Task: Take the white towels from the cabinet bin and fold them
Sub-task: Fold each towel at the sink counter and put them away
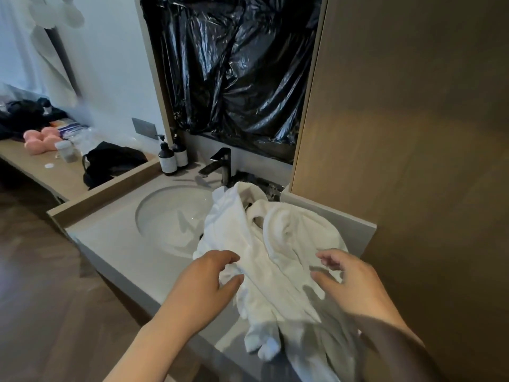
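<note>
Head view: white towels (278, 260) lie heaped on the surface (115, 244), at 3 o'clock from the sink (170, 216).
Left hand (209, 282): fingers apart, empty, at the heap's 9 o'clock edge.
Right hand (349, 282): fingers loose, empty, just over the heap.
Could go wrong: one end hangs off the front, so a tug may drop it.
Writing: the bottles (172, 158) at 11 o'clock have labels too small to read.

Dim, soft indoor light, brighter at the pale wall (115, 78) on the left. Streaky glare runs over the black plastic sheet (234, 64). The right hand (355, 282) casts a soft shadow on the white towels (264, 257). Edges bend; the upper left corner is smeared.
</note>
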A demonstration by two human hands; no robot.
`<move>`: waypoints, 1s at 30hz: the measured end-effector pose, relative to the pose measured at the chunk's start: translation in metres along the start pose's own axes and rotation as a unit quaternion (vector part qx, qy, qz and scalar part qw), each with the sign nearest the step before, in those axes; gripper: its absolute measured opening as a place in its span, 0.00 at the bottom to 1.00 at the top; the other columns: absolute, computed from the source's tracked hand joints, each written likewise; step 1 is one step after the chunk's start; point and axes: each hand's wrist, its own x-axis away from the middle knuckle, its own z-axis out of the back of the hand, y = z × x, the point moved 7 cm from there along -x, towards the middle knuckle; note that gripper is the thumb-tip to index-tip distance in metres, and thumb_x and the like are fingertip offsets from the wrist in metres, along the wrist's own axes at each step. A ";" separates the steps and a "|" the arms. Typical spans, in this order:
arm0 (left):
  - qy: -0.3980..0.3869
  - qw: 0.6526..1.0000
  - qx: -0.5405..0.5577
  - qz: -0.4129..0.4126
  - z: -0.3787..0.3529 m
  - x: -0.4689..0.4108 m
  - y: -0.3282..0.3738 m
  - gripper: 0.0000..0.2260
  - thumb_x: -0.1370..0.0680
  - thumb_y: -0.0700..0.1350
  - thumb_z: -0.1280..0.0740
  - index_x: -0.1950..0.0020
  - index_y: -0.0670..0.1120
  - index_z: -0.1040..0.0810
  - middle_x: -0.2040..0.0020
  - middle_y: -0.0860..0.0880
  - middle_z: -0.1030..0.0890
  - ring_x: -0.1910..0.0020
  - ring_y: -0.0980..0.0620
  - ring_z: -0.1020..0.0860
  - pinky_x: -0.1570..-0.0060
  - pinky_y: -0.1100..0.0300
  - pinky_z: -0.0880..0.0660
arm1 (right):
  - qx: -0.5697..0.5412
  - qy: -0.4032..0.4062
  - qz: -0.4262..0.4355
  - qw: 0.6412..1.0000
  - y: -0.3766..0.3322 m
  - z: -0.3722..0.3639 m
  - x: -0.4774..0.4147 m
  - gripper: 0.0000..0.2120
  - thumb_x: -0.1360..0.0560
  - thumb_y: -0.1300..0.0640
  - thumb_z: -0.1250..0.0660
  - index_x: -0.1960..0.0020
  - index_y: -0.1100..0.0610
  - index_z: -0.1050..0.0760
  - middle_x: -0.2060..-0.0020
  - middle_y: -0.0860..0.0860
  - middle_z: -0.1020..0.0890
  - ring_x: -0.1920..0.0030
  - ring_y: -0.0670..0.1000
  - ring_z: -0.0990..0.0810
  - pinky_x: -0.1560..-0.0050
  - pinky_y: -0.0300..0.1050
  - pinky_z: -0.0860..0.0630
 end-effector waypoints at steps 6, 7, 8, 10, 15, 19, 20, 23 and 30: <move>-0.001 0.999 0.026 0.026 -0.013 -0.052 -0.012 0.18 0.23 0.55 0.34 0.34 0.56 0.27 0.38 0.61 0.24 0.43 0.62 0.25 0.46 0.65 0.27 | -0.042 0.030 -0.009 0.999 0.015 -0.001 -0.052 0.15 0.29 0.58 0.24 0.44 0.52 0.20 0.52 0.46 0.18 0.57 0.30 0.23 0.57 0.22 0.31; 0.003 0.999 0.024 0.029 -0.013 -0.060 -0.014 0.18 0.24 0.56 0.34 0.35 0.57 0.27 0.39 0.61 0.24 0.44 0.63 0.25 0.47 0.65 0.27 | -0.041 0.024 -0.011 0.999 0.016 -0.003 -0.057 0.15 0.29 0.57 0.25 0.43 0.51 0.20 0.50 0.46 0.18 0.54 0.33 0.22 0.54 0.26 0.29; 0.007 0.999 0.024 0.032 -0.013 -0.069 -0.016 0.18 0.24 0.56 0.34 0.35 0.57 0.27 0.39 0.62 0.24 0.44 0.63 0.25 0.47 0.65 0.27 | -0.042 0.019 -0.020 0.999 0.017 -0.004 -0.063 0.16 0.29 0.55 0.25 0.42 0.51 0.21 0.50 0.45 0.18 0.50 0.38 0.21 0.51 0.32 0.27; 0.010 0.999 0.030 0.030 -0.013 -0.087 -0.019 0.17 0.24 0.55 0.33 0.35 0.58 0.26 0.40 0.62 0.24 0.44 0.63 0.25 0.47 0.64 0.26 | -0.053 0.022 -0.035 0.998 0.017 -0.004 -0.076 0.16 0.29 0.54 0.25 0.42 0.49 0.21 0.50 0.45 0.18 0.47 0.45 0.20 0.47 0.42 0.25; 0.000 0.999 0.039 -0.009 -0.015 -0.135 -0.026 0.16 0.24 0.54 0.32 0.36 0.57 0.25 0.41 0.62 0.24 0.45 0.63 0.25 0.45 0.66 0.28 | -0.075 0.047 -0.058 0.994 0.010 -0.010 -0.103 0.17 0.29 0.50 0.26 0.41 0.47 0.23 0.49 0.42 0.20 0.48 0.45 0.21 0.44 0.48 0.24; -0.032 0.997 0.054 -0.050 -0.014 -0.178 -0.032 0.14 0.24 0.55 0.32 0.40 0.56 0.24 0.44 0.60 0.22 0.47 0.63 0.24 0.46 0.64 0.27 | -0.070 0.073 -0.087 0.991 0.000 -0.021 -0.117 0.18 0.30 0.45 0.26 0.41 0.44 0.24 0.47 0.42 0.21 0.46 0.47 0.22 0.42 0.50 0.25; -0.038 0.996 0.054 -0.063 -0.013 -0.187 -0.033 0.12 0.24 0.56 0.32 0.42 0.56 0.23 0.45 0.60 0.22 0.47 0.63 0.24 0.47 0.64 0.27 | -0.068 0.074 -0.095 0.990 -0.004 -0.026 -0.119 0.21 0.30 0.43 0.26 0.39 0.46 0.25 0.45 0.43 0.21 0.44 0.48 0.23 0.41 0.51 0.26; -0.056 0.992 0.057 -0.099 -0.012 -0.211 -0.033 0.09 0.24 0.54 0.32 0.45 0.54 0.22 0.49 0.59 0.22 0.48 0.60 0.24 0.48 0.63 0.27 | -0.081 0.094 -0.120 0.985 -0.012 -0.038 -0.130 0.31 0.31 0.40 0.27 0.32 0.50 0.28 0.38 0.47 0.25 0.41 0.47 0.27 0.40 0.41 0.32; -0.129 0.978 0.078 -0.145 -0.025 -0.229 -0.046 0.12 0.23 0.54 0.33 0.40 0.55 0.22 0.47 0.60 0.22 0.48 0.62 0.24 0.47 0.63 0.26 | -0.031 0.078 -0.180 0.980 -0.017 -0.061 -0.136 0.40 0.33 0.33 0.29 0.26 0.41 0.39 0.38 0.40 0.30 0.51 0.40 0.30 0.53 0.28 0.33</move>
